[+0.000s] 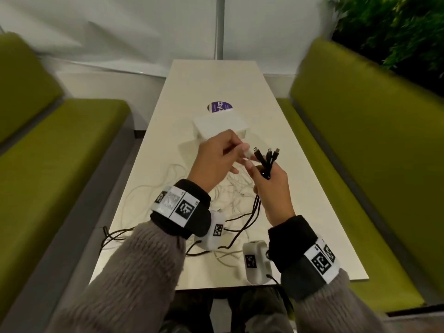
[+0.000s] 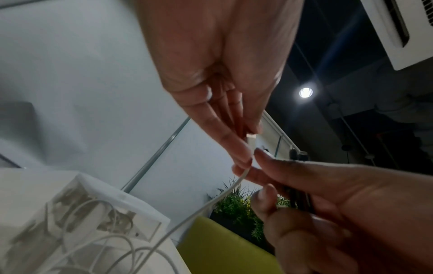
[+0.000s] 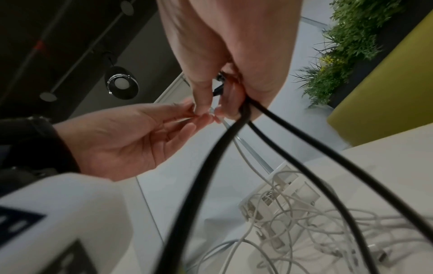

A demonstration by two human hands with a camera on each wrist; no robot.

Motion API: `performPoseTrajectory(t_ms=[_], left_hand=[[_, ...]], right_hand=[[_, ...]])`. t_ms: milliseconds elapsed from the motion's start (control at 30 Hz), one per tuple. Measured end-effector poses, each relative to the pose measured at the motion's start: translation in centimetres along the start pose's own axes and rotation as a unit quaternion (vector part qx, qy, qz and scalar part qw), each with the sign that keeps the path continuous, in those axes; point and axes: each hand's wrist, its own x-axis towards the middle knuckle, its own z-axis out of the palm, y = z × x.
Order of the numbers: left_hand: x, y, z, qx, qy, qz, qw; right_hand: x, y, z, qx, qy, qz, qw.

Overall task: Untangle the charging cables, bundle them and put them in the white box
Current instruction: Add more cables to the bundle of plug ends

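Note:
My left hand (image 1: 243,153) is raised above the table and pinches the plug of a white cable (image 2: 251,141) between thumb and fingers. The cable's thin cord (image 2: 199,211) runs down to a tangle of white cables (image 1: 231,188) on the table. Beside it, my right hand (image 1: 263,173) grips a bunch of black cables (image 1: 266,159), their plugs fanning out above the fist. Their cords (image 3: 211,166) hang to the table. The right fingertips (image 3: 203,111) touch the white plug too. The white box (image 1: 219,126) stands just beyond the hands.
The narrow white table (image 1: 300,188) has green benches on the left (image 1: 60,152) and right (image 1: 360,152). A purple sticker (image 1: 219,108) lies behind the box. More black cable (image 1: 115,234) loops at the near left edge. Plants (image 1: 396,27) fill the far right.

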Motion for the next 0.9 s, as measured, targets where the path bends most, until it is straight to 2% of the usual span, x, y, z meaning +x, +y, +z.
performPoseTrajectory(t_ms=[67, 167, 200, 267, 333, 433, 500, 600, 667, 800, 900], left_hand=[[-0.2, -0.3, 0.5, 0.001, 0.001, 0.017, 1.000], [-0.1, -1.1, 1.1, 0.019, 0.002, 0.044, 0.999], [-0.1, -1.4, 1.4, 0.022, -0.014, 0.033, 0.999], [-0.4, -2.1, 2.2, 0.039, -0.091, -0.008, 0.995], [-1.2, -2.9, 3.1, 0.072, -0.167, -0.030, 0.983], [-2.0, -4.0, 3.4, 0.109, -0.202, -0.012, 0.973], [-2.3, -5.0, 3.0, 0.142, -0.222, -0.002, 0.965], [-2.6, -7.5, 1.9, 0.183, -0.233, -0.021, 0.955], [-2.6, -9.2, 0.9, 0.216, -0.235, -0.035, 0.947], [-2.4, -11.0, -1.0, 0.250, -0.228, -0.051, 0.940], [-1.7, -10.4, -1.3, 0.212, -0.171, -0.038, 0.961]], right_hand=[[0.0, 0.3, -0.2, 0.021, 0.019, 0.012, 1.000], [-0.3, 0.3, -0.4, 0.069, 0.001, 0.035, 0.997], [-0.4, 0.2, -0.5, 0.109, -0.003, 0.046, 0.993], [-0.4, 0.0, -0.6, 0.195, 0.005, 0.076, 0.978], [-0.3, -0.2, -1.0, 0.221, 0.026, 0.092, 0.971], [-0.1, 0.0, -2.2, 0.192, 0.079, 0.076, 0.975], [0.1, 0.0, -3.5, 0.211, 0.120, 0.062, 0.968], [0.4, -0.4, -5.3, 0.358, 0.130, 0.062, 0.922], [0.5, -0.7, -6.4, 0.402, 0.138, 0.052, 0.904], [0.6, -0.6, -8.0, 0.382, 0.182, 0.037, 0.905], [0.4, -0.2, -7.8, 0.307, 0.214, 0.037, 0.927]])
